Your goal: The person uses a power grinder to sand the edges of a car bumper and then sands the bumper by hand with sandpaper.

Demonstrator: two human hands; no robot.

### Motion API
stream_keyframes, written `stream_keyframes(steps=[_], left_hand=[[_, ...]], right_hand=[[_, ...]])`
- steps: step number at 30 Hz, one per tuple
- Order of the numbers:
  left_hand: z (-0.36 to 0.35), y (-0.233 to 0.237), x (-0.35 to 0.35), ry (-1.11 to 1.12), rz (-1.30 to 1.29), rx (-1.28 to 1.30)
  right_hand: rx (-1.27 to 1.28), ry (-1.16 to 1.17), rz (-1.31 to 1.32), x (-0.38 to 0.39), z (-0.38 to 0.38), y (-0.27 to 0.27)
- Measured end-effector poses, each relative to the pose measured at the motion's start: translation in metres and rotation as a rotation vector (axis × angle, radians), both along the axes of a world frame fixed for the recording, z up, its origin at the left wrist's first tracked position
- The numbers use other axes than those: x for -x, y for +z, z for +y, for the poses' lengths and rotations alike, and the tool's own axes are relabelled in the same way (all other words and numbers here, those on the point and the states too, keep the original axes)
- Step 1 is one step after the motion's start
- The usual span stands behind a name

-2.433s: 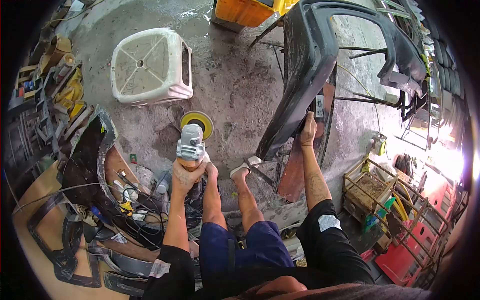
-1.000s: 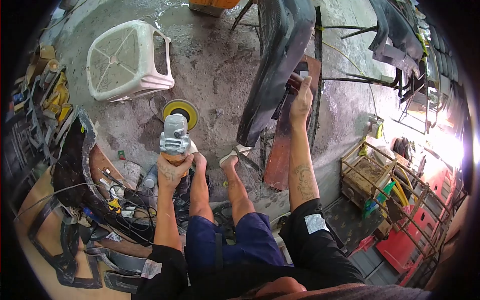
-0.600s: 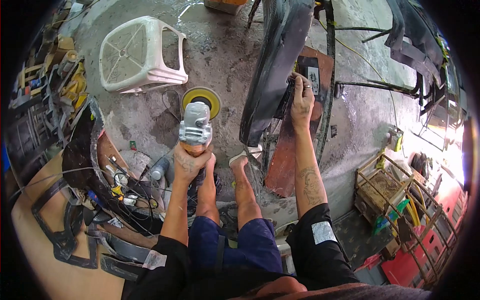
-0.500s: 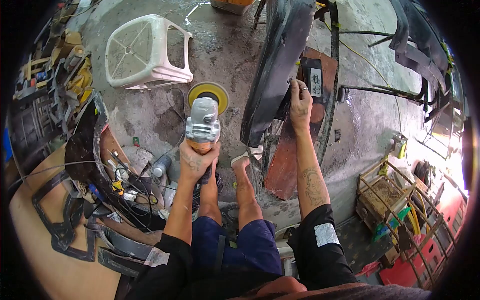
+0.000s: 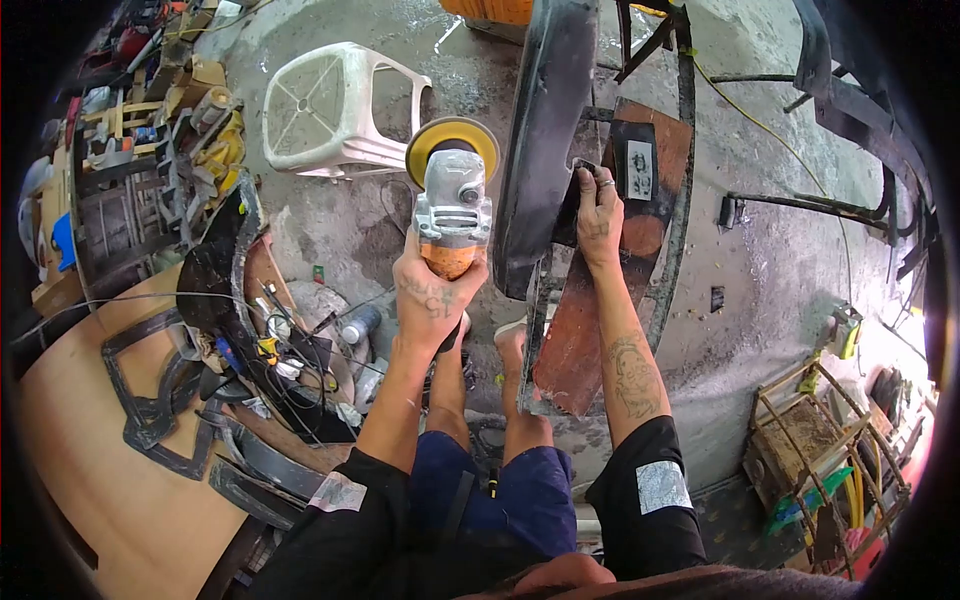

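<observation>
My left hand [image 5: 432, 295] is wrapped round the body of an angle grinder [image 5: 455, 205], grey with an orange band and fitted with a round yellow disc [image 5: 478, 135]. The disc faces away from me, close to the left side of a long black moulded panel [image 5: 545, 130]. On the panel's other side, my right hand [image 5: 600, 222] pinches its dark inner edge between thumb and fingers. Under and beside the panel is a metal frame [image 5: 672, 230] carrying a reddish-brown board [image 5: 580, 340]. A black piece with a pale label [image 5: 638, 170] lies on that board.
A white plastic stool [image 5: 340, 110] lies tipped over at the front left. Cables and a bottle [image 5: 360, 325] clutter the floor by a curved black part [image 5: 215, 275]. Black frames [image 5: 850, 110] stand at the right, and a rusty metal rack [image 5: 800, 440] is at the lower right.
The grinder has come up and to the right, nearer the black panel. My right hand keeps its hold on the panel's edge. The whole view has shifted slightly.
</observation>
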State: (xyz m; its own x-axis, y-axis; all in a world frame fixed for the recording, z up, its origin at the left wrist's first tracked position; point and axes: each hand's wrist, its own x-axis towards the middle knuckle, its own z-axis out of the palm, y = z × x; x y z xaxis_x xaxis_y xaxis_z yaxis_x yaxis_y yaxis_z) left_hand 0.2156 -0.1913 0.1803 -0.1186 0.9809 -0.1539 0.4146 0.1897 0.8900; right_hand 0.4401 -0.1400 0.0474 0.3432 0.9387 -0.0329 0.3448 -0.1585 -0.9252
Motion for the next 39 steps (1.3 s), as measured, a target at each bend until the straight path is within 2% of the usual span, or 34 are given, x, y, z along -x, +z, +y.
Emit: stream_keyframes(steps=[8, 10, 12, 14, 16, 19, 22, 28, 39], left_hand=[[0.021, 0.019, -0.003, -0.122, 0.252, -0.088], [0.020, 0.018, -0.007, -0.112, 0.242, -0.069], [0.016, 0.024, -0.014, -0.039, 0.093, 0.052], [0.009, 0.022, -0.018, -0.023, 0.110, 0.080], [0.002, 0.020, -0.025, 0.044, 0.057, 0.175], [-0.002, 0.024, -0.038, 0.046, 0.076, 0.101], [0.005, 0.024, -0.030, -0.006, 0.152, 0.003], [0.037, 0.033, 0.003, -0.283, 0.377, -0.176], [0.064, 0.043, 0.009, -0.420, 0.529, -0.139]], right_hand=[[-0.057, -0.035, -0.035, 0.004, 0.000, -0.008], [-0.064, -0.040, -0.011, 0.004, -0.001, -0.010], [-0.074, -0.036, 0.006, 0.005, 0.000, -0.010], [-0.098, -0.045, -0.030, 0.004, 0.001, -0.011], [-0.019, 0.004, 0.010, -0.001, -0.001, -0.009], [-0.026, 0.016, 0.005, -0.001, -0.002, -0.005], [-0.042, 0.004, -0.026, -0.003, 0.000, -0.008], [-0.090, 0.004, -0.028, 0.000, -0.001, -0.007], [-0.007, -0.049, 0.016, 0.001, -0.004, -0.009]])
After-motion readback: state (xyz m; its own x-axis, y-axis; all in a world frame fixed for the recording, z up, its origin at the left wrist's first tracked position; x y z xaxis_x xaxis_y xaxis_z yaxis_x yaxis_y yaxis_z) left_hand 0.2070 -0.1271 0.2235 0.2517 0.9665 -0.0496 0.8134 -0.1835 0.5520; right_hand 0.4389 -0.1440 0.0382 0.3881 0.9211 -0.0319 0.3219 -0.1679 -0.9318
